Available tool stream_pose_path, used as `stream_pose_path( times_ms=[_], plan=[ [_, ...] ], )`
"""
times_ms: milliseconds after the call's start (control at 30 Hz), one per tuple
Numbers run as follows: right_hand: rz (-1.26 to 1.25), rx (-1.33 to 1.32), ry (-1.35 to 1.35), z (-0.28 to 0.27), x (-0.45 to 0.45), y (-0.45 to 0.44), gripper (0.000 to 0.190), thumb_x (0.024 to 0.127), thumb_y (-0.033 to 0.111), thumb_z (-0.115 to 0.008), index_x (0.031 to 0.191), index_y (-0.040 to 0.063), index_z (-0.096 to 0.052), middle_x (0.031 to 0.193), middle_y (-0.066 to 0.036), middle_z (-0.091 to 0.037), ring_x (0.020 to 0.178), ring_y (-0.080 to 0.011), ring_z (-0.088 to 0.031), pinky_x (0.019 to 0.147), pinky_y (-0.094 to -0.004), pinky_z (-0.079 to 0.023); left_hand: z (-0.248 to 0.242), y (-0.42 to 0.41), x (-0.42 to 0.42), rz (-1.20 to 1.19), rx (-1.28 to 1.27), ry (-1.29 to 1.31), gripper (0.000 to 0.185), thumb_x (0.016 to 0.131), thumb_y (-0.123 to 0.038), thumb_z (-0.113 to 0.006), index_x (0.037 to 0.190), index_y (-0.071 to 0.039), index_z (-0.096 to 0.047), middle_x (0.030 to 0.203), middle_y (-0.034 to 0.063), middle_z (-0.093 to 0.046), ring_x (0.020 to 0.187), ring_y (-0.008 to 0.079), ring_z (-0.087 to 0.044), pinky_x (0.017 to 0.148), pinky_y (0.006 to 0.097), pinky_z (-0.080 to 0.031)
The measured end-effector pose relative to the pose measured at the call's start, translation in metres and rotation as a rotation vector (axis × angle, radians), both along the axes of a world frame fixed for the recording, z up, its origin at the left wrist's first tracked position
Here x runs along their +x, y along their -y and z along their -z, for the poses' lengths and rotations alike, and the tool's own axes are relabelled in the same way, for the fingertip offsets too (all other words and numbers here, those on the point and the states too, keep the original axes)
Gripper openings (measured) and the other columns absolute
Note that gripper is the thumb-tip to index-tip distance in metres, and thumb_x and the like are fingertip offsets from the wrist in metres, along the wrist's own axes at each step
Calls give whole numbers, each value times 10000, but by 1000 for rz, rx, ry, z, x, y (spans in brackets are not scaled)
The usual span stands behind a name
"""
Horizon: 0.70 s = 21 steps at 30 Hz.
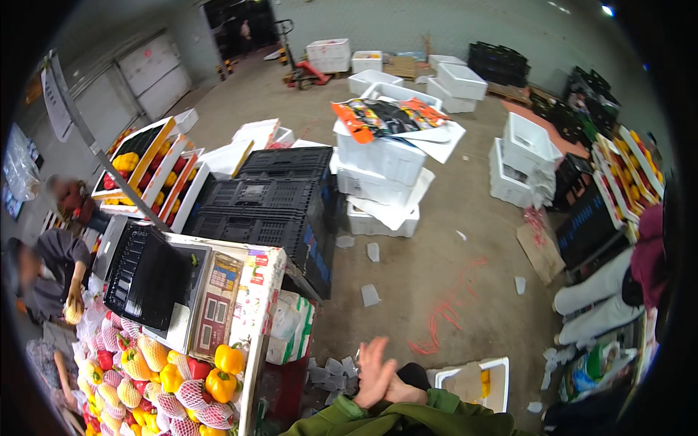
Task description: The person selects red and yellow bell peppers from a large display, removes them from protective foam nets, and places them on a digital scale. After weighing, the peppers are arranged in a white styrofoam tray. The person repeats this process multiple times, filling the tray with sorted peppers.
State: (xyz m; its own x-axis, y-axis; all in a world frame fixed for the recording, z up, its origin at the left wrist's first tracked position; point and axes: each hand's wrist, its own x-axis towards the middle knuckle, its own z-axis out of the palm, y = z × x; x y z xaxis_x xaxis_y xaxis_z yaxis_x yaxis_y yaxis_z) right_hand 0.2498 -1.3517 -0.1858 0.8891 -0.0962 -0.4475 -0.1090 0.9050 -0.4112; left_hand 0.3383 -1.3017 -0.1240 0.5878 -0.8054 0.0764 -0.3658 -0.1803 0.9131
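Observation:
In front of my body, my left hand (372, 373) lies against my right hand (406, 391), its fingers extended. Nothing shows in the left hand; the right hand's fingers are mostly hidden behind it. Green sleeves reach to both wrists. To the left is a heap of yellow bell peppers (221, 386) and red ones, many in foam net sleeves. Beyond the heap, a black plastic crate (144, 278) rests tilted on a weighing scale (215, 305). A white foam box (504, 387) with brown cardboard inside stands on the floor to my right.
Black folding crates (256, 196) are stacked beyond the scale. White foam boxes (376, 163) pile up ahead, topped by orange-and-black packaging. Red strapping (441, 321) and net scraps lie on the floor. People (46, 272) are at the left; another person (611, 289) is at the right.

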Motion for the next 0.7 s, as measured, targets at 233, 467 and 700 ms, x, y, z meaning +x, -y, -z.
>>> stream_pose_path(
  times_ms=[233,467,700],
  plan=[
    [19,80,205,34,61,157,551,995,430,-498,1423,98,-395,1239,-36,-552,1101,-143,-541,947,-315,-446,-1,135,55,127,67,84,648,898,-373,-588,1467,-117,-415,1520,183,-358,1459,438,-152,1146,552,-142],
    [-64,60,202,14,134,299,550,977,468,-510,1386,106,-446,1233,-48,-570,1037,-144,-576,883,-318,-475,-23,265,99,300,73,265,686,904,-420,-560,1505,-154,-364,1559,124,-336,1485,395,-159,1151,544,-103],
    [-184,99,154,45,214,307,555,958,506,-522,1350,114,-498,1227,-59,-588,973,-145,-611,819,-321,-504,-33,299,187,-184,145,299,649,878,-307,-587,1468,-104,-409,1503,174,-386,1440,413,-245,1132,528,-194]
  ],
)
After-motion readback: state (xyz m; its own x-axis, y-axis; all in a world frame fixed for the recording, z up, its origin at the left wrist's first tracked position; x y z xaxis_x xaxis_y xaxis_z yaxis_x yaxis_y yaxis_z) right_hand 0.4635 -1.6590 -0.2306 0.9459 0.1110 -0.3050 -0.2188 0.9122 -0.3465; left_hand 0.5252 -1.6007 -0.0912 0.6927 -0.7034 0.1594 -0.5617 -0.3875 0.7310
